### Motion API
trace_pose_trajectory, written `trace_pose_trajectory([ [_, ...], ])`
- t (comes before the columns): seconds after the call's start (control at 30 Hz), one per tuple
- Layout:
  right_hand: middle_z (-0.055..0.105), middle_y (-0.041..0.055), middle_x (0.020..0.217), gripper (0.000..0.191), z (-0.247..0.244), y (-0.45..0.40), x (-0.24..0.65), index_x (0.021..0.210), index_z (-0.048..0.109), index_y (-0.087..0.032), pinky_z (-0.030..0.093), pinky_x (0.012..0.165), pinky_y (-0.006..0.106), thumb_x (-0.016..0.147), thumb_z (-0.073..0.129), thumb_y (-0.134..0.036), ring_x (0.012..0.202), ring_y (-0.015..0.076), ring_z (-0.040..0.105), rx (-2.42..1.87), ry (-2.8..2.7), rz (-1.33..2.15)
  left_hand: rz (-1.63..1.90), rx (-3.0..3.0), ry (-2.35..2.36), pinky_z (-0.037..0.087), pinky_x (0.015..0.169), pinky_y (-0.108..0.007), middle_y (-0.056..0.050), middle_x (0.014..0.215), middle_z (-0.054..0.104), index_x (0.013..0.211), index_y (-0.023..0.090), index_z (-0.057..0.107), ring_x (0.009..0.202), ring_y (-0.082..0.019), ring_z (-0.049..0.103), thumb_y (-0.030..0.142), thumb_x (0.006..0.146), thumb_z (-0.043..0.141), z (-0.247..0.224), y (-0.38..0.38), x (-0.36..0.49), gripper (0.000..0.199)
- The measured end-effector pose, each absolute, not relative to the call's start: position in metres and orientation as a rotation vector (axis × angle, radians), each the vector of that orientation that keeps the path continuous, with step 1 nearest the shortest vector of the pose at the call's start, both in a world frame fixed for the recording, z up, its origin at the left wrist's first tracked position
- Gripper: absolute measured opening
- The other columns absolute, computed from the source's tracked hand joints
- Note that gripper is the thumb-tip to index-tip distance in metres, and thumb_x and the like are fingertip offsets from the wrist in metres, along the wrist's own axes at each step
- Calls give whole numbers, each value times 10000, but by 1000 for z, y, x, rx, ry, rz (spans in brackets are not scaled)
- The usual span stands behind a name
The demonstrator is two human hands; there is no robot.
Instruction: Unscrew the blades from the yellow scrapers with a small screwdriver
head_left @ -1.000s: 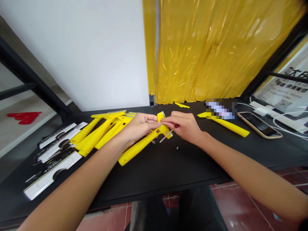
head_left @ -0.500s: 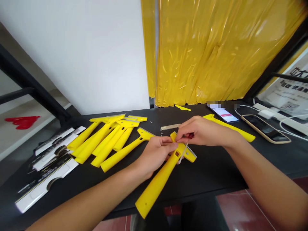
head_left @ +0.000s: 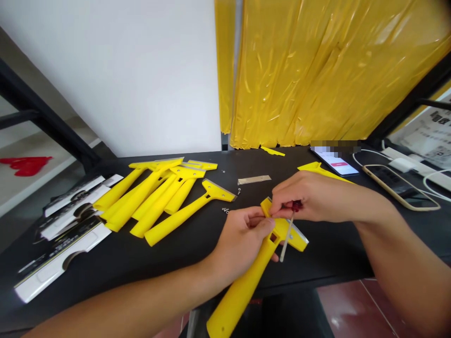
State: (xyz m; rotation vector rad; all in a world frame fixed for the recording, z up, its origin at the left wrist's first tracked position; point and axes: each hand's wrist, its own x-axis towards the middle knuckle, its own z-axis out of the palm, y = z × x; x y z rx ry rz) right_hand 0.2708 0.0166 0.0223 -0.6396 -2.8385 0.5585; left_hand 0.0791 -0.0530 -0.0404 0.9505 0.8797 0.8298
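My left hand (head_left: 243, 241) is closed around the head of a yellow scraper (head_left: 252, 286), whose long handle slants down toward me. A metal blade edge and a screw show on the scraper's head. In my right hand (head_left: 310, 197) is a screwdriver (head_left: 288, 239) with a dark red handle; its thin shaft points down across the scraper's head. The thumb and finger of that hand pinch at the head's upper end, close to my left fingertips. Whatever lies in that pinch is hidden. Several loose screws (head_left: 225, 211) lie on the black table beside my left hand.
To the left lie several yellow scrapers (head_left: 148, 199) and white-black boxes (head_left: 66, 258). A metal blade (head_left: 254, 180) and a small yellow piece (head_left: 272, 151) are beyond my hands. Another scraper (head_left: 313, 167) lies near two phones (head_left: 334, 159) and a power strip (head_left: 412, 164) at right.
Both hands and the scraper sit slightly further right and lower in view, as the camera view has shifted too. The loose screws beside my left hand have come into sight.
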Motion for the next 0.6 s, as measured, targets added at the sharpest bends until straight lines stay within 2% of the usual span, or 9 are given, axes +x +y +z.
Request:
trace_pose_trajectory([
  [0.2,636,-52,667,54,20,18,268,817,711,-228,363,550,223,859,705,-194,566,90,532,-714,-2727,661,908,1027,920,570,517,-271,-57,780,699,843,164,674,570,-150,644,342,861,686,-45,-58,80,179],
  [0.37,610,-62,647,78,23,13,273,803,704,-230,372,536,209,847,697,-166,561,86,516,-746,-2806,797,858,973,876,602,567,-300,-68,812,697,889,168,699,637,-168,652,387,869,685,-47,-70,85,221],
  [0.5,550,-70,619,59,24,13,274,842,686,-234,341,483,203,885,691,-275,528,81,470,-908,-2776,929,880,997,872,603,571,-291,-61,834,680,923,176,709,696,-179,644,393,864,696,-49,-74,86,225],
  [0.6,504,-74,640,165,23,19,274,977,681,-245,304,456,208,855,735,-342,526,83,443,-1007,-2713,1040,882,1051,873,600,574,-279,-54,841,668,926,183,701,749,-188,637,365,876,679,-50,-74,85,190],
])
